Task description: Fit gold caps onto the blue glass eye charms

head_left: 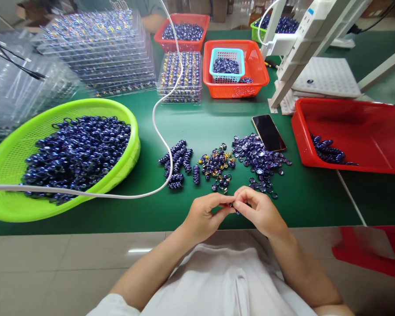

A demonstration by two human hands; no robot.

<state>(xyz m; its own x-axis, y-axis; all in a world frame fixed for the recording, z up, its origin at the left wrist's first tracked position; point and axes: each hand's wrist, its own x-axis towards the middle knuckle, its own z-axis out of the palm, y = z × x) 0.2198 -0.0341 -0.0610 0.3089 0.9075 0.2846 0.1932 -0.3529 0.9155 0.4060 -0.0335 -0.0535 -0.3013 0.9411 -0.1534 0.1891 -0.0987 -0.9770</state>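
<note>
Left hand (206,215) and right hand (258,213): thumbs and fingertips pinched in on one small dark glossy part (237,213), at the near edge of the tabletop (151,217). Mostly hidden; exact shape can't tell. Looks light, stiff, slick; finish may scratch. I'd grip by the rim, light squeeze. Just beyond: mixed dark-and-yellow pieces (213,164), loose discs (265,169) to their right, ring stacks (179,158) left.

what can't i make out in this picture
Head view:
Small dark piece: mostly hidden between the left hand and right hand.
Clear trays, far left: count lost to blur and the left edge.
Red bin: right end cut off by the right edge.
Red object, lower right: blurred, cut off by the right edge.
</note>
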